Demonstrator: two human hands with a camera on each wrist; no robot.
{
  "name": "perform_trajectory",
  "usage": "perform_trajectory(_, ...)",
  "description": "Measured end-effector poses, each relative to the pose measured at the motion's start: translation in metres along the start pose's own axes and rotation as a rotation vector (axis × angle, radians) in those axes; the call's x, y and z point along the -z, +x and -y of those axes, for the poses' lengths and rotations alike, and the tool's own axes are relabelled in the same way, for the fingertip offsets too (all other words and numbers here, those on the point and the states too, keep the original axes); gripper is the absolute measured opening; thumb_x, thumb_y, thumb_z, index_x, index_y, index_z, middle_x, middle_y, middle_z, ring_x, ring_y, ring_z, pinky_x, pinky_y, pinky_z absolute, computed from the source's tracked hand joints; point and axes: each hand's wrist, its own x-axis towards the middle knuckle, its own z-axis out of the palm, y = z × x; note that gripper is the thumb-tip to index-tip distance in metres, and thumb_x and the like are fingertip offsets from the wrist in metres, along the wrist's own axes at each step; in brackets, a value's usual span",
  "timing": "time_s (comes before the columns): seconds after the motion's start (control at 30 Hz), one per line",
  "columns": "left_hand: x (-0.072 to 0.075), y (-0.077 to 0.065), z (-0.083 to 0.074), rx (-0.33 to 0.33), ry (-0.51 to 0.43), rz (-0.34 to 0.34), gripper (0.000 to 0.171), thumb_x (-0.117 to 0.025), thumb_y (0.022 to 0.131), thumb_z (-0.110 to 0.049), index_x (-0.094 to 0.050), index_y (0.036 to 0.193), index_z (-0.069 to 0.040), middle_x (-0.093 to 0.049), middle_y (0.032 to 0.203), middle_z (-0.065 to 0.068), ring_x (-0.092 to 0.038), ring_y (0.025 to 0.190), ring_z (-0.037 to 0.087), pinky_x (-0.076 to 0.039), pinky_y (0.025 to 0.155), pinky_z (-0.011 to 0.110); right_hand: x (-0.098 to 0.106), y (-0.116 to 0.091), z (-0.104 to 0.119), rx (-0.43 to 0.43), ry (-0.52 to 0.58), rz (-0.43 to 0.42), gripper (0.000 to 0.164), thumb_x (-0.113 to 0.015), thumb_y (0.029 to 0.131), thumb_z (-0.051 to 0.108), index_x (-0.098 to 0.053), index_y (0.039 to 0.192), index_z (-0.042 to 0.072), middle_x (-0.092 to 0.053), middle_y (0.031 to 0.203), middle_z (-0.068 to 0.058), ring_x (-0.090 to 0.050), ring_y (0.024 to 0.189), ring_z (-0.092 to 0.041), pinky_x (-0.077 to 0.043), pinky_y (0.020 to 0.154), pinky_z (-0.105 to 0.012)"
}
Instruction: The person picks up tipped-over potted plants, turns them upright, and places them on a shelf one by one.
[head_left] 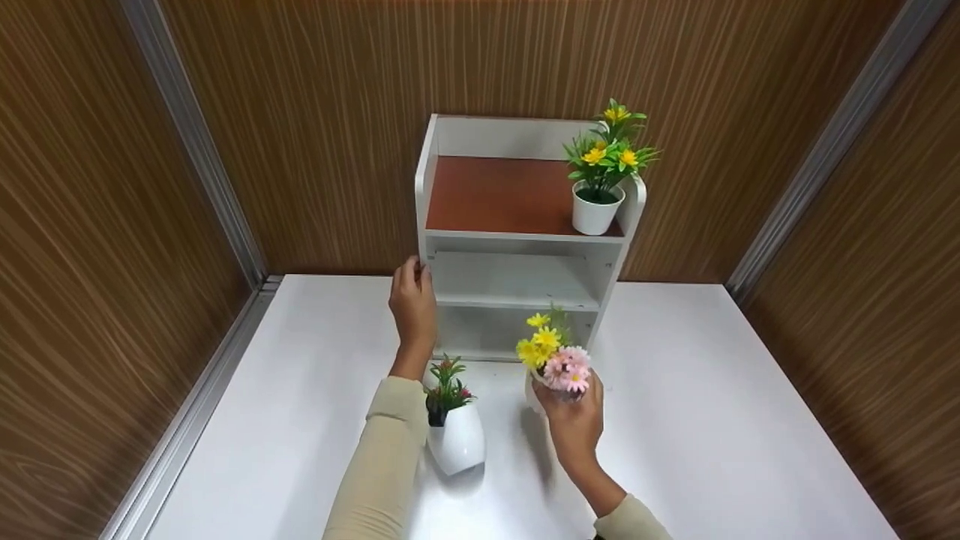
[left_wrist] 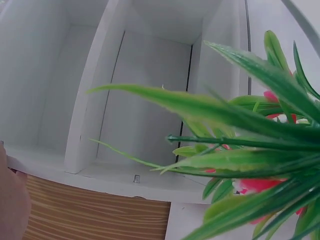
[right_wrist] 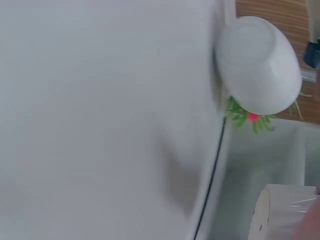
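Observation:
My right hand (head_left: 576,421) grips a small white pot (right_wrist: 285,212) of yellow and pink artificial flowers (head_left: 555,356), held in front of the shelf's lower part. In the right wrist view, the pot appears off the tabletop. At the left side of a white shelf unit (head_left: 517,306), my left hand (head_left: 412,304) holds the edge of its side panel; some fingertips are hidden. Another potted plant (head_left: 459,442), in a white rounded pot with green leaves and red-pink blooms, stands on the table beside my left forearm. Its leaves fill the right of the left wrist view.
On the shelf's brown top, at the right, stands a white pot with yellow flowers (head_left: 596,210). Below are two white compartments. The white table (head_left: 697,420) is enclosed by wood-grain panels (head_left: 337,150) with metal corner strips (head_left: 195,135).

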Motion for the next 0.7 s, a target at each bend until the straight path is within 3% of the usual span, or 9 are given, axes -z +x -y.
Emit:
perform_trajectory(0.47, 0.000, -0.001, -0.001, 0.011, -0.001, 0.009, 0.029, -0.056, 0.105, -0.017, -0.061, 0.129, -0.002, -0.065, 0.117, 0.013, -0.064, 0.109, 0.024, -0.056, 0.090, 0.035, -0.028, 0.029, 0.052, 0.143, -0.140, -0.288, 0.081, -0.090, 0.076, 0.030, -0.051, 0.140, 0.000, -0.056, 0.133, -0.017, -0.056, 0.125, -0.032, -0.051, 0.099, -0.053)
perform_trajectory(0.7, 0.000, 0.000, -0.001, 0.017, -0.011, 0.010, 0.029, -0.056, 0.105, -0.017, -0.061, 0.129, -0.002, -0.065, 0.117, 0.013, -0.064, 0.109, 0.024, -0.056, 0.090, 0.035, -0.035, 0.042, 0.086, 0.133, -0.154, -0.388, 0.084, -0.090, 0.076, 0.033, -0.049, 0.141, 0.000, -0.055, 0.136, -0.019, -0.054, 0.127, -0.031, -0.052, 0.098, -0.052)
